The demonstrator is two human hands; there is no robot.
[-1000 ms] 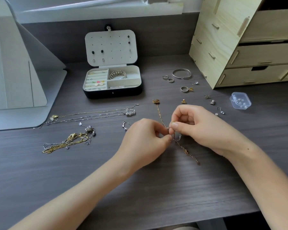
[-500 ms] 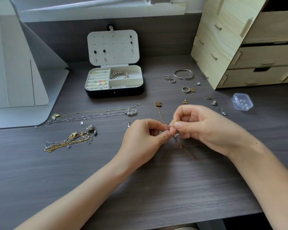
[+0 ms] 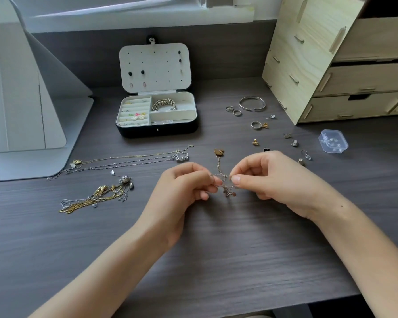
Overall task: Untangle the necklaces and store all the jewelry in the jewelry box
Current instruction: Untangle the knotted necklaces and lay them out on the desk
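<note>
On the dark grey wood-grain bench [image 3: 216, 260], my left grip [image 3: 182, 196] and right grip [image 3: 278, 182] each pinch the tangled gold-and-silver chain necklace [image 3: 226, 191] between them, well in front of the open black jewelry box [image 3: 156, 133]. The step is untangling; next I'd tease the strands apart gently.

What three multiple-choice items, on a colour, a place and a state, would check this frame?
1. The jewelry box has an outer shell that is: A. red; B. black; C. green.
2. The open silver bangle lies: A. in the jewelry box; B. on the desk near the wooden drawer unit; C. on a wrist.
3. The tangled chain is: A. pinched by the left hand and the right hand; B. lying untouched; C. stored in the box.
Key: 1 B, its front wall shows black. 2 B, it rests on bare desk left of the unit. 3 A, both sets of fingertips close on it.
</note>
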